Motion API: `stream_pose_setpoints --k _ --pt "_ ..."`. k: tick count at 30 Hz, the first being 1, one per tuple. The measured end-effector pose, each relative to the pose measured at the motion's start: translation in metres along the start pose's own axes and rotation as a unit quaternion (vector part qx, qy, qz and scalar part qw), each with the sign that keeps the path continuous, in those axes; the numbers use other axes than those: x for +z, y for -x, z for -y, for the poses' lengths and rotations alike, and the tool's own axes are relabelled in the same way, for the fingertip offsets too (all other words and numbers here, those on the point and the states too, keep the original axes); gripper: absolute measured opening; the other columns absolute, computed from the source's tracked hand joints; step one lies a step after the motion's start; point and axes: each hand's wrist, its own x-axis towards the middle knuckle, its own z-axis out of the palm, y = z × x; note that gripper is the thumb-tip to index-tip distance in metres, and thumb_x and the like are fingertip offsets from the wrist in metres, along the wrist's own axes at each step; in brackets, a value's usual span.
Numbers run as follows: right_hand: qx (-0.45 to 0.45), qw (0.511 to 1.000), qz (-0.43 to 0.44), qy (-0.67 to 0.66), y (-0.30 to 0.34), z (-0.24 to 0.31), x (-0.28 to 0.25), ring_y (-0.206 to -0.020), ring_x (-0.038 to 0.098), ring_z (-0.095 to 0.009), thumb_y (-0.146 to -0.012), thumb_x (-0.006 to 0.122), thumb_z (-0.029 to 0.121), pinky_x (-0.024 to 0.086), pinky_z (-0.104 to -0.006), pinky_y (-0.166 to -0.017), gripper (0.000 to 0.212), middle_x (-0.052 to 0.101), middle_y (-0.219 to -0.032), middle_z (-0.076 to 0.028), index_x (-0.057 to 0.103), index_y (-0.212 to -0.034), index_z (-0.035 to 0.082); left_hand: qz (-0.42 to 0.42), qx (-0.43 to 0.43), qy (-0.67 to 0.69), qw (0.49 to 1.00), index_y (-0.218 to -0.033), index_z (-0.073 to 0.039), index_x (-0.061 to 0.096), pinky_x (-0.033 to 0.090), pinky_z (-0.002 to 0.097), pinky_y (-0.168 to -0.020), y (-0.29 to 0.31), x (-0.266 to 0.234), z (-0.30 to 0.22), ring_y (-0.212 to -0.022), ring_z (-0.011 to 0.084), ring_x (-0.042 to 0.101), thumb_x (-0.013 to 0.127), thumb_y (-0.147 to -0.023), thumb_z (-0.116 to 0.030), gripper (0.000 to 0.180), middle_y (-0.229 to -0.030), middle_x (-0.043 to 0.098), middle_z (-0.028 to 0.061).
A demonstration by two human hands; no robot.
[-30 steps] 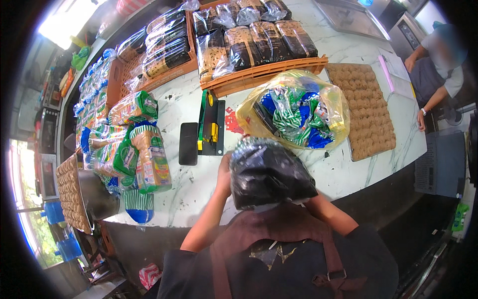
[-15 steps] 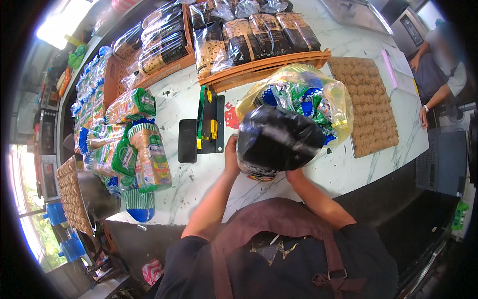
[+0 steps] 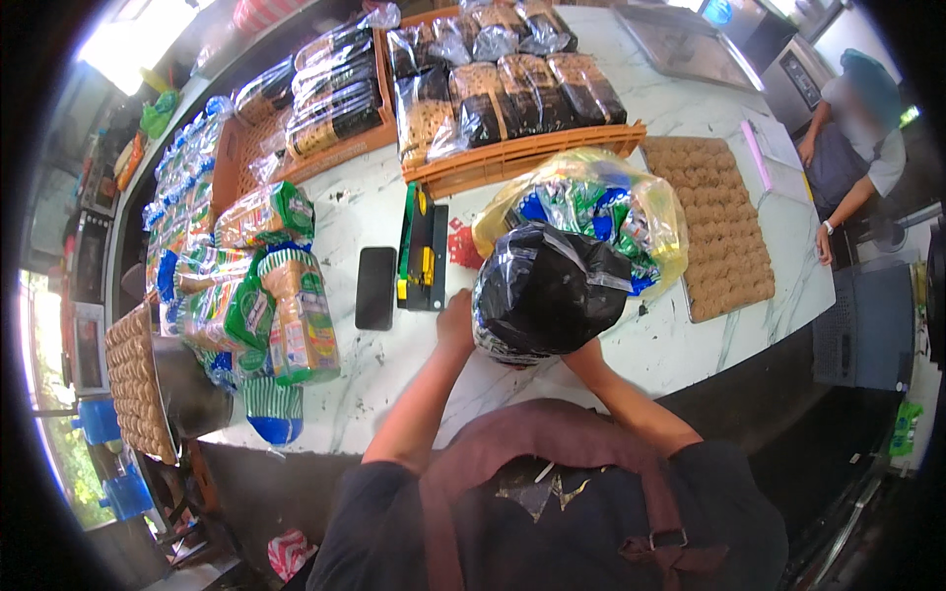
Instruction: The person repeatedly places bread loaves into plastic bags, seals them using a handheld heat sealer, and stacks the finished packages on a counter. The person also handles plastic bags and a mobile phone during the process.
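Between my two hands is a rounded, glossy black plastic-wrapped bundle (image 3: 552, 291); its contents cannot be seen. My left hand (image 3: 456, 320) is closed against its left side, with the fingertips hidden. Under its lower right edge my right hand (image 3: 585, 357) supports it, fingers mostly out of sight. Just beyond the bundle, and partly covered by it, a yellow translucent bag (image 3: 666, 212) holds packs in green, blue and white wrapping. A yellow-and-green bag sealer (image 3: 422, 261) on a dark base stands left of the bundle, with a black phone (image 3: 375, 288) beside it.
Bagged bread loaves (image 3: 304, 320) pile up on the left. Orange crates (image 3: 522, 156) of black-and-tan packs line the far side. A tray of brown round pieces (image 3: 714, 227) lies right, near a notebook (image 3: 778, 163). Another person (image 3: 857, 148) sits beyond the right edge.
The black bundle has turned and tilted between my hands, showing more crumpled wrapping on top. My left hand sits a little lower along its side. The whole view has shifted slightly.
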Motion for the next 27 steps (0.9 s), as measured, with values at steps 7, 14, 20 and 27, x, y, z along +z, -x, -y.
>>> stream_pose_setpoints --k 7,14,20,27 --pt "-0.052 0.982 0.009 -0.183 -0.019 0.111 -0.089 -0.127 0.045 -0.036 -0.068 0.085 0.021 0.034 -0.0453 -0.108 0.076 0.052 -0.135 -0.014 0.05 -0.133 0.006 -0.02 0.207 0.563 0.799 -0.152 -0.003 0.019 0.018 0.0382 -0.117 0.017 -0.063 -0.043 -0.144 0.029 0.027 0.076 -0.077 -0.044 0.103 -0.155 0.028 0.0174" --pt "-0.153 0.981 -0.067 -0.097 -0.008 0.092 0.0 -0.121 0.051 -0.033 -0.077 0.078 0.019 0.038 -0.0457 -0.105 0.057 0.056 -0.129 -0.014 0.056 -0.128 0.007 0.089 0.147 0.275 0.946 -0.145 -0.007 0.037 0.026 0.0403 -0.114 0.043 0.013 -0.008 -0.138 0.0285 0.034 0.081 -0.076 -0.026 0.085 -0.148 0.038 0.0147" --pt "-0.055 0.988 0.053 -0.131 0.012 0.048 0.017 -0.137 0.034 -0.036 -0.071 0.082 0.033 0.026 -0.0529 -0.11 0.083 0.041 -0.144 -0.018 0.043 -0.141 0.009 0.176 0.074 0.437 0.879 -0.134 -0.009 0.052 0.035 0.0385 -0.109 0.04 0.03 -0.004 -0.126 0.0246 0.047 0.08 -0.077 -0.024 0.065 -0.137 0.052 0.0104" --pt "-0.055 0.997 0.012 -0.053 0.01 0.066 -0.033 -0.145 0.01 -0.042 -0.059 0.087 0.05 0.009 -0.0604 -0.113 0.127 0.007 -0.158 -0.023 0.012 -0.154 0.012 0.214 0.231 0.038 0.948 -0.139 -0.011 0.048 0.03 0.0429 -0.113 0.034 -0.037 -0.001 -0.137 0.029 0.036 0.091 -0.06 -0.035 0.093 -0.143 0.047 0.0127"
